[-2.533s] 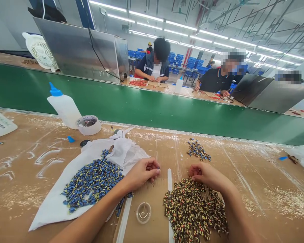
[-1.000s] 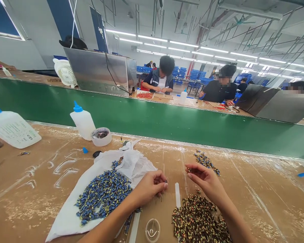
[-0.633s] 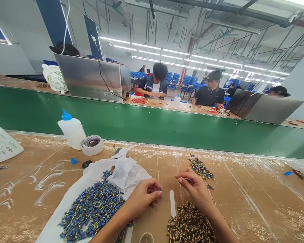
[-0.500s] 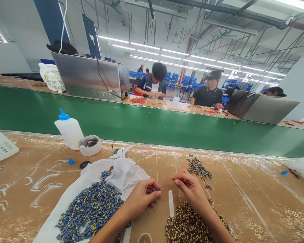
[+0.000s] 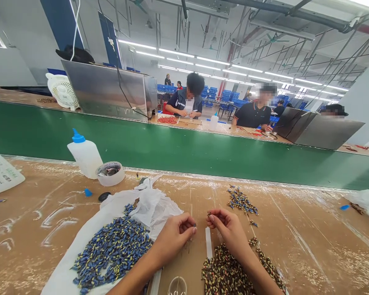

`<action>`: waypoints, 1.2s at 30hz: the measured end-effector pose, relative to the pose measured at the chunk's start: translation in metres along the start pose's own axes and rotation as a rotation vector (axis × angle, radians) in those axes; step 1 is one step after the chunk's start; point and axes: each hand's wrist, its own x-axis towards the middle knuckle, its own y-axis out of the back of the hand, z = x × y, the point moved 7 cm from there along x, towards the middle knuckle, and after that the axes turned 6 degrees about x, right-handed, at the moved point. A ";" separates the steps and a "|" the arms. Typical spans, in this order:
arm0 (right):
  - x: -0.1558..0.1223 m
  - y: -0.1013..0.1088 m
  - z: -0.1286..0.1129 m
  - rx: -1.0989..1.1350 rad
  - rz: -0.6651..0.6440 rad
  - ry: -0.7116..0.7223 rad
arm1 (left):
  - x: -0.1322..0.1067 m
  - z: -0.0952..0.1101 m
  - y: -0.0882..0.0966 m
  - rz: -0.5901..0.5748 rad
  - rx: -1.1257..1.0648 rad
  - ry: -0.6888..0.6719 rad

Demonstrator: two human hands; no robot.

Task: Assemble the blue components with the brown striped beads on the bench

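Observation:
My left hand [image 5: 176, 234] is closed in a pinch, with a tiny bluish piece just showing at its fingertips. Facing it across a small gap, my right hand [image 5: 226, 229] pinches a small dark piece with yellow on it. A heap of small blue-and-yellow pieces [image 5: 113, 246] lies on a white sheet [image 5: 64, 262] left of my left wrist. Under my right forearm spreads a pile of dark brown-and-yellow curled pieces [image 5: 224, 272]. Beyond my right hand is a smaller cluster of blue, dark and yellow pieces [image 5: 241, 200].
A white bottle with a blue tip [image 5: 86, 157] and a tape roll [image 5: 110, 176] stand at the back left. A small clear round cup [image 5: 177, 285] sits at the near edge. Past the green belt [image 5: 172, 143], other people sit at a bench.
My right hand has turned slightly, and a small dark piece now shows between its fingertips. The left hand stays nearly in place, its thumb shifted a little. The view moved slightly.

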 end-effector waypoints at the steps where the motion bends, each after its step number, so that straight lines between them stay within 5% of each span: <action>1: -0.001 -0.002 0.001 0.042 -0.002 -0.018 | -0.001 0.002 0.001 0.018 0.035 -0.014; 13: -0.010 -0.016 0.003 0.131 0.010 -0.082 | -0.008 0.017 0.005 0.152 0.196 -0.131; 36: -0.024 -0.027 0.001 0.009 -0.082 -0.050 | -0.012 0.024 -0.001 0.151 0.436 -0.269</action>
